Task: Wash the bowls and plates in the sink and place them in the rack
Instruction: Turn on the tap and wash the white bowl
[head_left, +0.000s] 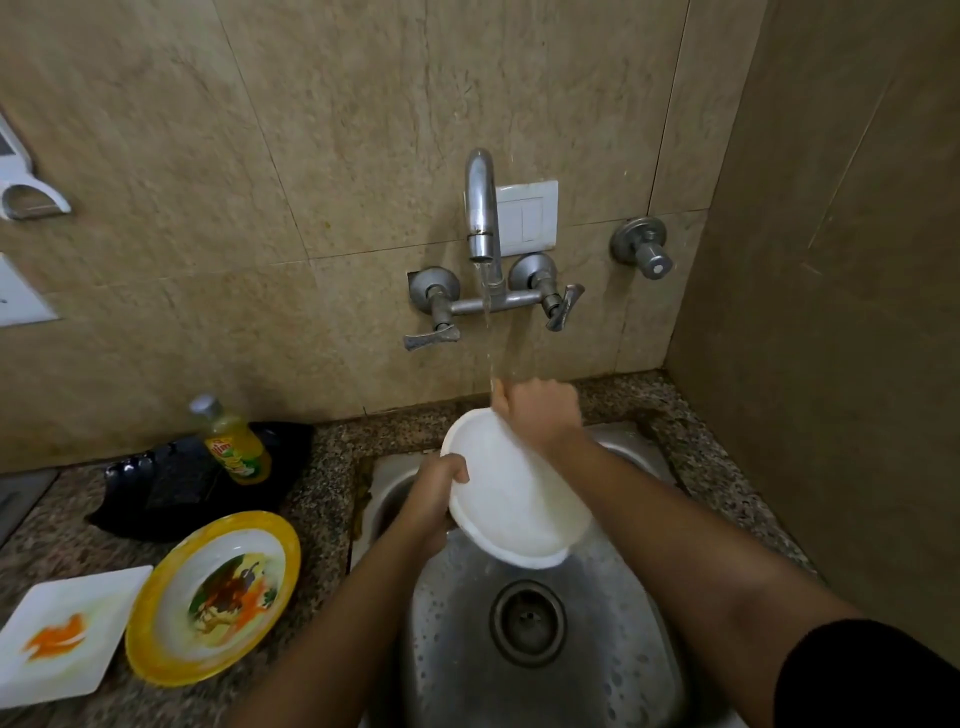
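A white bowl (511, 499) is tilted over the steel sink (613, 649). My left hand (436, 491) grips its left rim, thumb over the edge. My right hand (540, 410) is at the bowl's far rim, blurred, under the stream of water falling from the tap (480, 208); how its fingers lie is hidden. A yellow-rimmed plate (213, 597) with a picture in its middle lies on the counter to the left. Beside it sits a white square plate (67, 631) with an orange smear.
A yellow dish-soap bottle (236, 441) stands on a black tray (171, 488) at the back of the granite counter (322, 467). Tap handles (431, 338) stick out of the tiled wall. A side wall closes off the right.
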